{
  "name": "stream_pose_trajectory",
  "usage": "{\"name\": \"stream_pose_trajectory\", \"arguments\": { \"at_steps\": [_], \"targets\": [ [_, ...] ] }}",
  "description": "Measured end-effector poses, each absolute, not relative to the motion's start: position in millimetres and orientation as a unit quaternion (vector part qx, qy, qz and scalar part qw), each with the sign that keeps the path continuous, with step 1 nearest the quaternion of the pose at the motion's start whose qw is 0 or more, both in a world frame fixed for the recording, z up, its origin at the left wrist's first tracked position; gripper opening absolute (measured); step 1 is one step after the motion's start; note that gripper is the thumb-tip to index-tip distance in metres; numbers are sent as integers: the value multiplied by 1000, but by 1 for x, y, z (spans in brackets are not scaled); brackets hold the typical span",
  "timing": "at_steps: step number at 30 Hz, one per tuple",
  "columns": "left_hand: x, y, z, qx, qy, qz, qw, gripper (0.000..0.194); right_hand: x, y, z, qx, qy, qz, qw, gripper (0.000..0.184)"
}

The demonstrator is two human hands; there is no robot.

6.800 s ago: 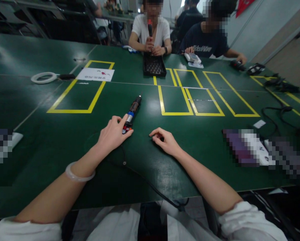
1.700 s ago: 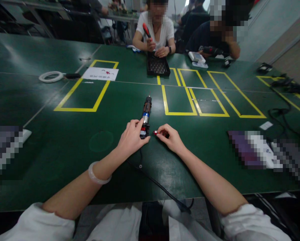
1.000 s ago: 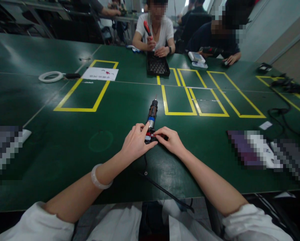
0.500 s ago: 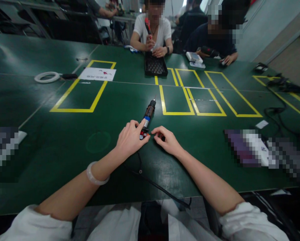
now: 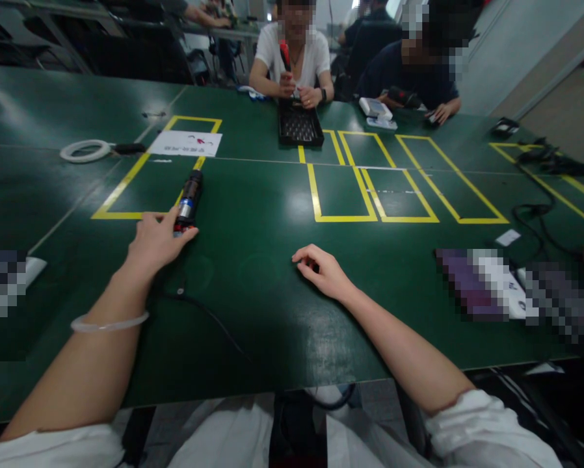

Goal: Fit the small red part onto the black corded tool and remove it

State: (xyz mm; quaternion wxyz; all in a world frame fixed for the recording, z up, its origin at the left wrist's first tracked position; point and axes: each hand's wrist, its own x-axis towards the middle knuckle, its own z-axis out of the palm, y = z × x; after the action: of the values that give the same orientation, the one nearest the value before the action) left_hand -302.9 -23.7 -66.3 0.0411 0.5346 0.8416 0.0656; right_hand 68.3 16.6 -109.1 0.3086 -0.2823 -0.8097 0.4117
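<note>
My left hand (image 5: 155, 242) grips the rear end of a corded electric screwdriver (image 5: 189, 198), fingers and thumb closed around it. The screwdriver has a dark body with a blue and silver band, and its tip points away from me. It is at the right strip of the left yellow-taped frame (image 5: 126, 215). A black cord (image 5: 214, 316) trails from it towards the table's front edge. My right hand (image 5: 324, 270) rests on the green table (image 5: 253, 325), its fingers loosely curled and apart from the thumb, with no object visible in it.
Across the table, one person in a white shirt (image 5: 267, 52) works over a black tray (image 5: 302, 130). Another person in dark clothes (image 5: 377, 68) handles a dark tool. A printed sheet (image 5: 185, 143), a white ring (image 5: 84, 151), more taped frames (image 5: 345, 219) and cables (image 5: 555, 162) lie about.
My left hand has carried the screwdriver leftwards, from the middle of the table to the left taped frame, with the cord dragged along. The right hand has stayed in place.
</note>
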Motion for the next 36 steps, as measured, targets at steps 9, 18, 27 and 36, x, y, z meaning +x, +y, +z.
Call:
{"name": "stream_pose_trajectory", "arguments": {
  "at_steps": [9, 18, 27, 36],
  "targets": [
    [-363, -36, -59, 412, 910, 30, 34, 75, 68, 16, -106, -284, -810, 412, 305, 14],
    [-351, -43, -64, 423, 903, 43, -60, 64, 68, 15, -105, -282, -810, 416, 301, 13],
    [-343, -42, -59, 409, 910, 34, -50, 53, 68, 15, -105, -283, -813, 413, 297, 13],
    [-326, -40, -54, 387, 920, 31, -55, 62, 68, 15, -104, -284, -813, 415, 295, 13]
  ]
}}
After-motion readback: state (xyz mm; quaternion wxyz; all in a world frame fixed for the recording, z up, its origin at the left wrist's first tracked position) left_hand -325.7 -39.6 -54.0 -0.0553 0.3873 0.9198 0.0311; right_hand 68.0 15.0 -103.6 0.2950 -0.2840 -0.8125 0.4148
